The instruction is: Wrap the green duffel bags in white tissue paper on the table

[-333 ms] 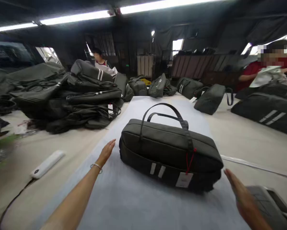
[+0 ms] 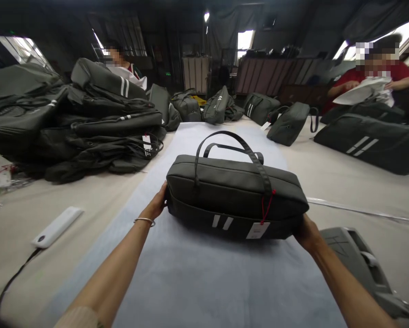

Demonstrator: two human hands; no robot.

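Note:
A dark green duffel bag (image 2: 228,193) stands upright on the pale blue sheet (image 2: 225,282), its two carry handles (image 2: 236,136) arched above it. Two white stripes mark its front, and a white hang tag (image 2: 258,230) dangles there on a red cord. My left hand (image 2: 158,202) grips the bag's left end, with a bracelet at the wrist and the fingertips partly hidden behind the bag. At the lower right corner, my right hand (image 2: 306,231) holds the other end, its fingers mostly out of sight.
A heap of dark green bags (image 2: 98,123) rises at left. A white corded device (image 2: 58,227) lies before it. On the right are a grey tape dispenser-like tool (image 2: 354,255) and another striped bag (image 2: 368,141). Two people work across the table, one in red (image 2: 402,75).
Both hands, held apart from the bag's ends before, have closed in on it and now grip it. The camera view has tilted downward and shifted slightly.

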